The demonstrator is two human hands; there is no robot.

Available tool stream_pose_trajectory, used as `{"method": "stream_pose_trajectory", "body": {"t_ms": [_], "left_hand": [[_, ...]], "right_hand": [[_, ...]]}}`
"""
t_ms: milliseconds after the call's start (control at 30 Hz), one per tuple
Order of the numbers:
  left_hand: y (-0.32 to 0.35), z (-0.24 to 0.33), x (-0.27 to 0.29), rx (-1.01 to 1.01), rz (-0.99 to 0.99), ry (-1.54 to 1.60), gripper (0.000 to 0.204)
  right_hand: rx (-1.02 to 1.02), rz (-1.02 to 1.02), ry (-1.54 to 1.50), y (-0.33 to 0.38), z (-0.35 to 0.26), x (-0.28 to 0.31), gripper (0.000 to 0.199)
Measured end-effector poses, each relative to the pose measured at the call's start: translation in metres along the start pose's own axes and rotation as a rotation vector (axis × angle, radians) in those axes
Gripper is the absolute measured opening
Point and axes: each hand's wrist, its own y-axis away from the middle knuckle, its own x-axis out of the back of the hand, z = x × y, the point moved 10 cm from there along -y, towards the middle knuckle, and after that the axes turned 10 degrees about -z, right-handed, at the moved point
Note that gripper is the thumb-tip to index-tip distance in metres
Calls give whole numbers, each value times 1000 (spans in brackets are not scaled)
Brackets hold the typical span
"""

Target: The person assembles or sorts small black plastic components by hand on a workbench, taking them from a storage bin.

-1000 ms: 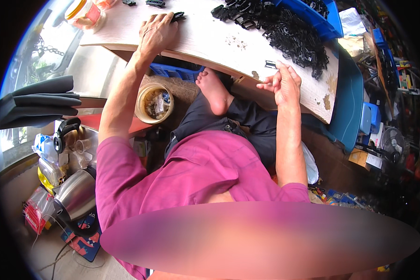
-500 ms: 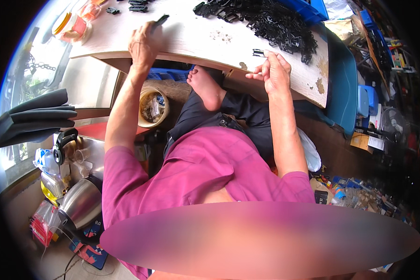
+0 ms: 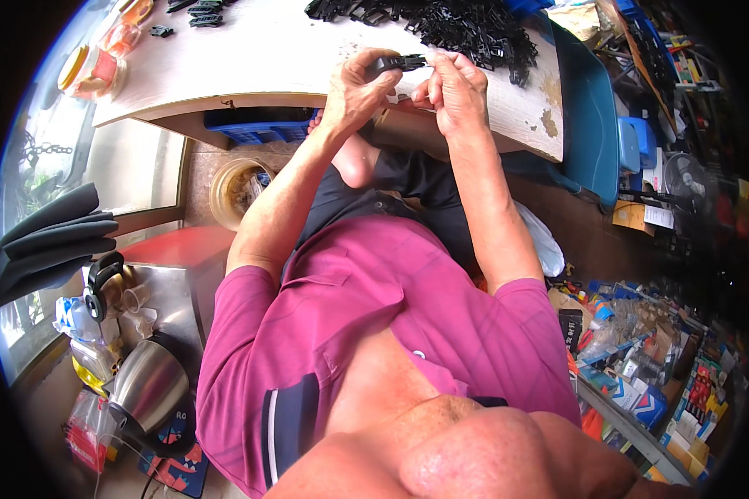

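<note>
Over the table (image 3: 324, 75), my two hands are close together. My left hand (image 3: 354, 96) is closed round a dark, elongated plastic part (image 3: 387, 64) that points toward the right hand. With the fingertips of my right hand (image 3: 459, 96) I pinch a small black plastic piece (image 3: 422, 61) against the end of that part. The two pieces seem to touch, but the fingers hide where they join. Behind my hands lies a big pile of small black plastic pieces (image 3: 483, 37). Several similar dark parts (image 3: 205, 15) rest at the table's far left.
Jars with orange lids (image 3: 90, 71) stand at the table's left end. A blue crate (image 3: 262, 126) sits under the table, near a bucket (image 3: 225, 195) on the floor. To the right is a teal chair (image 3: 589, 125). A metal kettle (image 3: 151, 378) stands at lower left.
My left hand has come rightward with its dark part, meeting the right hand, which still pinches its black piece. The whole view has shifted a little.
</note>
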Motion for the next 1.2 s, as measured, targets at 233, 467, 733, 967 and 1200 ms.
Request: {"method": "stream_pose_trajectory", "body": {"t_ms": [233,467,733,967,1200], "left_hand": [[-5,-6,-5,-77,-67,-211,35],[-7,-1,-7,-84,-60,-354,36],[0,3,10,18,145,-182,23],[3,11,77,-2,307,64,26],[6,14,73,-35,200,30,36]], "right_hand": [[45,-66,24,-3,11,-2,11],[63,9,36,0,18,3,13],[-105,30,94,0,14,-13,17],[-230,124,270,-27,10,-11,16],[-349,193,432,-73,26,-21,26]]}}
